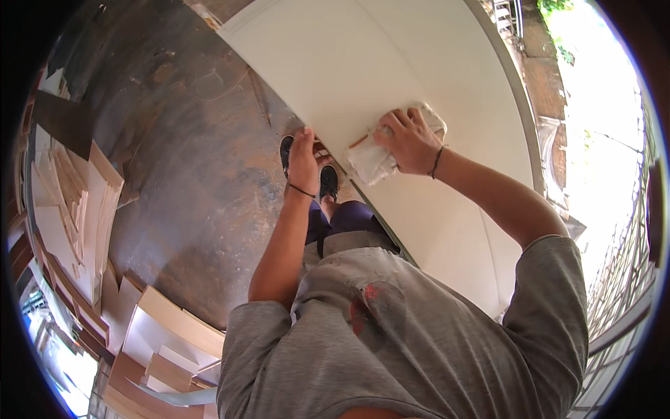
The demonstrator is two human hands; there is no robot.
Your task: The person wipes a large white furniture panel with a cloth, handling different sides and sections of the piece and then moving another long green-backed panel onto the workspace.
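Observation:
A large white panel (335, 66) lies across the upper right, with its long edge slanting past my body. On its surface my right hand (412, 143) grips a crumpled white cloth (373, 164), fingers bent over it and pressing down. The cloth bunches out on both sides of the hand, and a small brown strip shows at its left part. Beside the panel's near edge is my left hand (304, 162), held up with thumb and fingers apart and nothing visible in it. Whether its fingertips touch the edge I cannot tell.
Cut boards (87, 209) lean in a stack at the left. More board offcuts (164, 335) lie at the lower left. My dark shoes (329, 180) stand on the stained floor (188, 181) by the panel. A metal grille (621, 265) runs along the right.

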